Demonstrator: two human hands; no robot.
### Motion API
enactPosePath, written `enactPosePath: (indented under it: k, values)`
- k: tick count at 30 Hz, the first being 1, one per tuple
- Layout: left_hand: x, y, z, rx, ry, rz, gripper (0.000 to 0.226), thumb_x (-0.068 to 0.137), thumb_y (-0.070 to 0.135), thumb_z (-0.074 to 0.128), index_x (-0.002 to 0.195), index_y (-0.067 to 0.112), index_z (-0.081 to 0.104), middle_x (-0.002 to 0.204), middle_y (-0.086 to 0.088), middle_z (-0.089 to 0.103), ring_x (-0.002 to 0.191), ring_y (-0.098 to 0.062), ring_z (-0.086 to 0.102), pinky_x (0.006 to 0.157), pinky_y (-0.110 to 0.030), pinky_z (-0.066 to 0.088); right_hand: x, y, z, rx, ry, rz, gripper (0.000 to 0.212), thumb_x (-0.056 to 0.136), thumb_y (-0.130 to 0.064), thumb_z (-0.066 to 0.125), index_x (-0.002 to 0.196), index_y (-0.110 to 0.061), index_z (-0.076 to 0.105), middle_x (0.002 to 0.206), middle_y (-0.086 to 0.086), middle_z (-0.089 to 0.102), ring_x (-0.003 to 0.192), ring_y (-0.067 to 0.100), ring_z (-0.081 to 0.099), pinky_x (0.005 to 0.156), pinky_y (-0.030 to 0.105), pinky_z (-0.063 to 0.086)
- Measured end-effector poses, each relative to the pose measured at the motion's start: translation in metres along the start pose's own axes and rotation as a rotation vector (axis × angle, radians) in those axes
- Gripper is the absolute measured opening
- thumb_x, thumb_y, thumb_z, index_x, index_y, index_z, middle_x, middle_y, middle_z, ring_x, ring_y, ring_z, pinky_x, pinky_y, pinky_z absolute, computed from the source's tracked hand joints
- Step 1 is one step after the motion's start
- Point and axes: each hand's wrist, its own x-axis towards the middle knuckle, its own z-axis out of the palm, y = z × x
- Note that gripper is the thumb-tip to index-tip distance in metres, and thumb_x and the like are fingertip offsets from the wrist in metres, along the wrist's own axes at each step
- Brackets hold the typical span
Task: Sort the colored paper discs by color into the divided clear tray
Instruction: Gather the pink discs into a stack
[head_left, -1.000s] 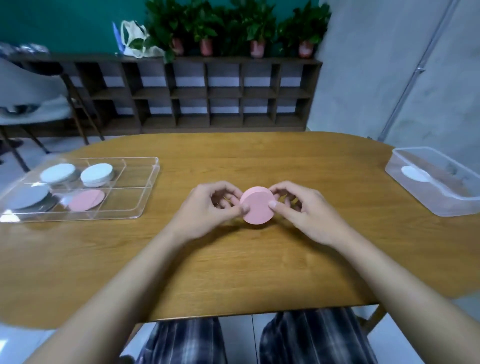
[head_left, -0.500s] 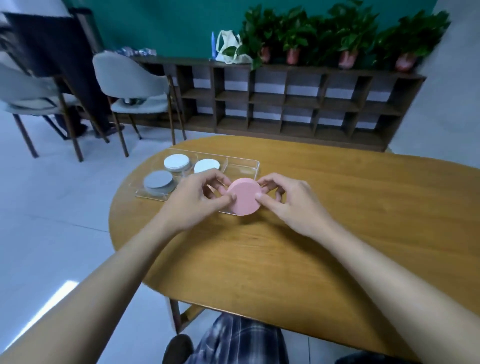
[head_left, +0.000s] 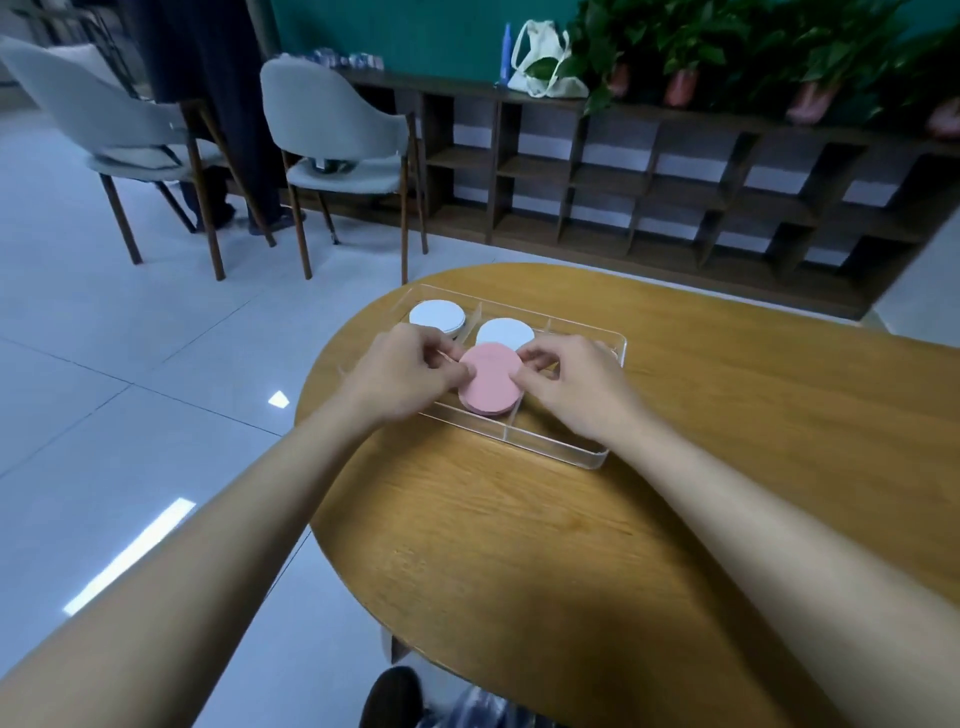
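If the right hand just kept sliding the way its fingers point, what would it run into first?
The right hand points leftward across the clear tray. It already pinches the pink disc stack, so beyond that it would probably meet the left hand's fingers gripping the opposite edge. Depth is hard to judge.

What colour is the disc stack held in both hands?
Pink stack of discs, held over the clear tray; seen in the head view.

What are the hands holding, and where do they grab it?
A stack of pink discs, pinched at opposite edges: left hand on its left rim, right hand on its right rim.
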Motion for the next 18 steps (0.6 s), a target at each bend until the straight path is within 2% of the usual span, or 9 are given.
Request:
enactPosePath:
  k: [5, 6, 9, 11, 13, 15, 18]
  values:
    - [0.015, -0.008, 0.006, 0.077, -0.022, -0.001, 0.014, 0.096, 0.033, 0.070, 0.100, 0.022, 0.079, 0.080, 0.002, 0.073, 0.064, 0.001, 0.054, 0.052, -0.005, 0.036, 0.010, 0.002, 0.002, -0.042, -0.026, 0.022, 0.017, 0.092, -0.038, 0.070, 0.100, -0.026, 0.079, 0.086, -0.012, 0.075, 0.077, -0.004, 0.060, 0.065, 0.003, 0.036]
    - [0.017, -0.010, 0.007, 0.073, -0.021, 0.005, 0.014, 0.096, 0.033, 0.071, 0.101, 0.023, 0.080, 0.079, 0.002, 0.073, 0.065, 0.000, 0.056, 0.051, -0.006, 0.037, 0.012, 0.002, 0.002, -0.049, -0.033, 0.023, 0.018, 0.092, -0.038, 0.069, 0.100, -0.026, 0.079, 0.086, -0.011, 0.075, 0.079, 0.001, 0.061, 0.066, 0.005, 0.038]
    - [0.019, -0.012, 0.011, 0.098, -0.002, 0.008, 0.013, 0.094, 0.034, 0.073, 0.102, 0.028, 0.082, 0.082, 0.005, 0.075, 0.074, 0.001, 0.059, 0.054, -0.008, 0.036, 0.015, 0.002, 0.005, -0.061, -0.045, 0.026, 0.019, 0.092, -0.036, 0.069, 0.099, -0.022, 0.080, 0.091, -0.009, 0.076, 0.091, 0.012, 0.063, 0.075, 0.026, 0.046]
    - [0.020, -0.012, 0.015, 0.141, 0.025, -0.002, 0.014, 0.089, 0.038, 0.077, 0.100, 0.030, 0.081, 0.079, 0.010, 0.071, 0.075, 0.001, 0.059, 0.057, -0.017, 0.040, 0.016, 0.005, 0.010, -0.070, -0.049, 0.031, 0.017, 0.090, -0.034, 0.071, 0.100, -0.022, 0.080, 0.094, -0.009, 0.073, 0.096, 0.014, 0.062, 0.079, 0.028, 0.045]
    - [0.019, -0.011, 0.019, 0.202, 0.065, -0.007, 0.017, 0.085, 0.041, 0.080, 0.098, 0.030, 0.079, 0.074, 0.012, 0.067, 0.075, -0.007, 0.062, 0.060, -0.025, 0.042, 0.015, 0.006, 0.015, -0.073, -0.044, 0.037, 0.017, 0.087, -0.032, 0.074, 0.101, -0.023, 0.077, 0.095, -0.009, 0.068, 0.099, 0.015, 0.060, 0.082, 0.030, 0.046]
    - [0.017, -0.007, 0.021, 0.240, 0.089, 0.003, 0.017, 0.083, 0.041, 0.080, 0.096, 0.030, 0.077, 0.076, 0.011, 0.068, 0.081, -0.013, 0.065, 0.064, -0.028, 0.044, 0.013, 0.007, 0.016, -0.043, -0.009, 0.037, 0.018, 0.085, -0.031, 0.075, 0.101, -0.024, 0.072, 0.095, -0.010, 0.066, 0.099, 0.014, 0.060, 0.086, 0.034, 0.050]
    - [0.013, -0.001, 0.021, 0.286, 0.116, 0.044, 0.018, 0.085, 0.040, 0.077, 0.100, 0.031, 0.074, 0.084, 0.010, 0.070, 0.086, -0.014, 0.064, 0.064, -0.029, 0.043, 0.006, 0.007, 0.009, -0.020, 0.047, 0.013, 0.023, 0.088, -0.033, 0.075, 0.108, -0.025, 0.067, 0.097, -0.012, 0.065, 0.097, 0.011, 0.059, 0.086, 0.036, 0.050]
